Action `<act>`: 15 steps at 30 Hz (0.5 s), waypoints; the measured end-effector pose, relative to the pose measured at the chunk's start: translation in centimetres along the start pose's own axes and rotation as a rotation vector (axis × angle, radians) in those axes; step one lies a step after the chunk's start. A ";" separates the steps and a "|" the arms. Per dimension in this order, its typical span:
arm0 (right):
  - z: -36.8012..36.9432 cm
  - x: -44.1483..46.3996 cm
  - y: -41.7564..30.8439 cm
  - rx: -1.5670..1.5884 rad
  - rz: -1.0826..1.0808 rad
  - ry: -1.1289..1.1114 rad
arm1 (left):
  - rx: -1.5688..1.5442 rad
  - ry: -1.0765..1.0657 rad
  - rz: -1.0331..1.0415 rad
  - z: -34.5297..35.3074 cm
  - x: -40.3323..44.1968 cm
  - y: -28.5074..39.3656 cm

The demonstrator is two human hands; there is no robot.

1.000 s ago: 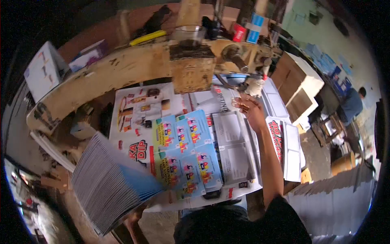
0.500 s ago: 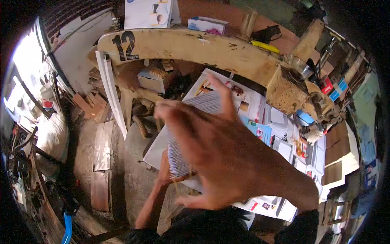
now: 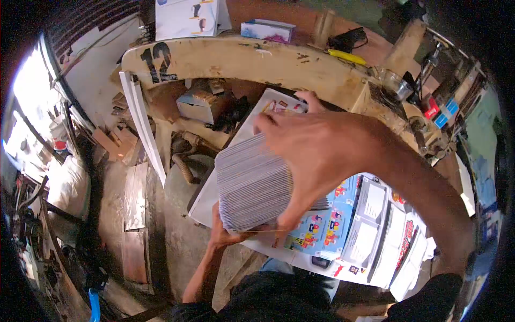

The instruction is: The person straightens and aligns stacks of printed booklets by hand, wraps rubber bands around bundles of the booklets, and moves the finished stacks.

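Observation:
A thick stack of pale cards [image 3: 252,182] with rounded corners is tilted above the table, its many thin edges facing me. My left hand [image 3: 219,231] supports it from below at the near-left corner, mostly hidden behind it. Over the stack's right end arches my right hand [image 3: 314,145], its thumb by the near edge and a bent finger at the far edge. Other fingers reach past the far side. A thin yellowish strand, like a rubber band [image 3: 260,232], runs along the near edge towards the right thumb.
Under the stack is a tabletop [image 3: 204,206] with printed sheets [image 3: 322,228]. A worn beige machine arm [image 3: 225,59] marked 12 curves behind it, carrying a small box [image 3: 267,31] and a yellow-handled tool [image 3: 346,57]. A white strip [image 3: 144,126] leans at left.
My right hand has swung away from me and rightward, and is now curled round the stack's right end. More of the stack shows. My left hand stays beneath it.

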State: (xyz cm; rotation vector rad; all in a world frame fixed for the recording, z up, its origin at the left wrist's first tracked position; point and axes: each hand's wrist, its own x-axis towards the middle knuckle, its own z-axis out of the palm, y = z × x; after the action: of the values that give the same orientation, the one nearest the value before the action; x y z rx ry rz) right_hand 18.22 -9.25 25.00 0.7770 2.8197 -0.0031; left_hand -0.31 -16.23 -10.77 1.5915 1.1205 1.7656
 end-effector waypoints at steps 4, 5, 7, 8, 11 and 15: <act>0.5 -3.1 1.5 0.151 0.139 -0.085 | 0.147 -0.035 -0.079 -0.9 -1.2 -1.0; 0.8 -3.7 2.0 0.157 0.144 -0.082 | 0.165 -0.098 -0.127 -1.1 -1.3 -1.5; 1.9 -4.6 2.8 0.219 0.042 0.076 | 0.203 -0.230 -0.223 -1.8 -1.6 -2.1; 2.5 -4.9 3.1 0.225 0.050 0.081 | 0.222 -0.296 -0.270 -2.0 -1.6 -2.4; 4.1 -5.1 3.8 0.367 0.085 0.069 | 0.168 -0.353 -0.294 -1.9 -1.1 -1.5; 7.4 -4.0 5.3 0.477 0.053 0.225 | 0.132 -0.346 -0.302 -1.7 0.3 1.4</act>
State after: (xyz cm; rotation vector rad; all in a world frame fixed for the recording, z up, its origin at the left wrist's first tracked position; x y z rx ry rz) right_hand 25.78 -7.10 18.88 1.0020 3.0475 -0.6387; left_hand -1.78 -17.17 -9.42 1.6252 1.2469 1.1916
